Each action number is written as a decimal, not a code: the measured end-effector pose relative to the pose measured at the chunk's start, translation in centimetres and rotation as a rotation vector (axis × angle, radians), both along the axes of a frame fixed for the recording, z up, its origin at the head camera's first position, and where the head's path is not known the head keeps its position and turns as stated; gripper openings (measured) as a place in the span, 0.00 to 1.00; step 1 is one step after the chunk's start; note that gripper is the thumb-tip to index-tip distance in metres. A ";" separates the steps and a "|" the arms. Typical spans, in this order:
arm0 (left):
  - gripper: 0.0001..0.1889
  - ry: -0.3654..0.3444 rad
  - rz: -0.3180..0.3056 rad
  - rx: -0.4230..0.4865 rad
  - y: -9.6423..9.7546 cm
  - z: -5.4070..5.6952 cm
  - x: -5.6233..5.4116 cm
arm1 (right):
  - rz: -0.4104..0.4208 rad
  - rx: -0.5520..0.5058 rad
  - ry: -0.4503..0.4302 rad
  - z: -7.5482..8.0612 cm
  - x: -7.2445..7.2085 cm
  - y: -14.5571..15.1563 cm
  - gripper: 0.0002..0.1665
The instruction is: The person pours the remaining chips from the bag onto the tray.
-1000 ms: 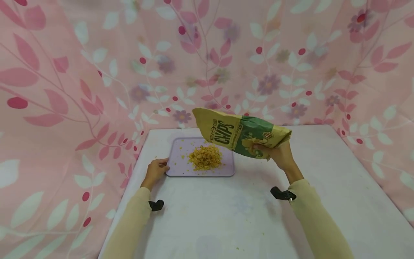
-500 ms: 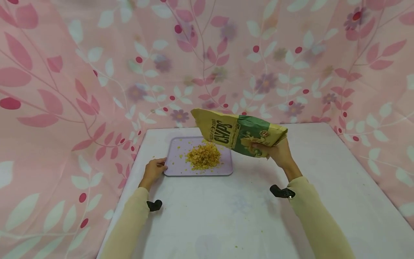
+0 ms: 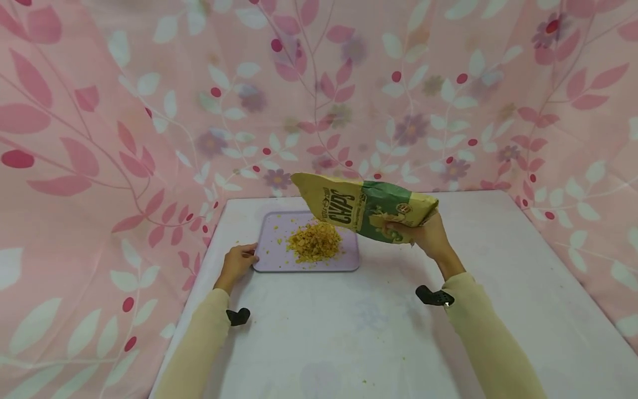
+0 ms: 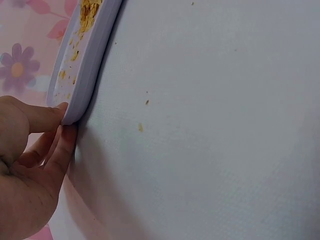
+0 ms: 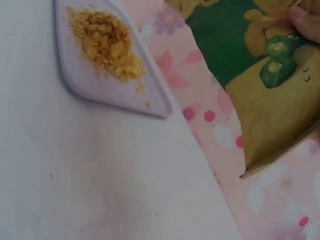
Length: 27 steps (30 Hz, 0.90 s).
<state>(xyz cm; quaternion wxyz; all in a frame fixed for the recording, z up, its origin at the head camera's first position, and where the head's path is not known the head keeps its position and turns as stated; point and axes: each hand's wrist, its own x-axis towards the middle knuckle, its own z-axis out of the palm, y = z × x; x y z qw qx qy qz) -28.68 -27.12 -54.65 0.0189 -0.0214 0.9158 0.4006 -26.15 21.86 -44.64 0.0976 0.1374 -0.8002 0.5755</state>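
A yellow and green chip bag (image 3: 369,208) is held in the air by my right hand (image 3: 432,237), thumb across its front. The bag lies tilted, its left end above the back of a lilac tray (image 3: 271,252). On the tray is a heap of crushed chips (image 3: 315,244), with loose bits around it. In the left wrist view my left hand (image 4: 32,165) pinches the tray's corner, thumb on the rim and fingers below. The right wrist view has the lower part of the bag (image 5: 280,112) beside the tray; most of the right hand is outside that view.
The tray rests on a white-covered table (image 3: 324,327) dotted with small crumbs. A pink floral curtain (image 3: 319,83) hangs behind and along both sides. Each wrist carries a black device (image 3: 435,296).
The left end of the bag has dropped slightly, and the bag has shifted a little left. My left hand keeps its hold on the tray. The heap looks much the same.
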 end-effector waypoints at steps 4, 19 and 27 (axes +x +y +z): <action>0.25 0.005 0.001 -0.002 0.0 0.2 -0.1 | 0.056 0.070 -0.017 1.3 0.9 -0.6 0.27; 0.25 0.008 0.001 -0.006 0.3 0.3 0.3 | 0.028 0.061 -0.028 1.8 1.9 -1.1 0.25; 0.25 0.009 -0.004 -0.006 0.1 0.1 0.1 | 0.033 -0.008 0.035 2.9 1.8 -1.2 0.30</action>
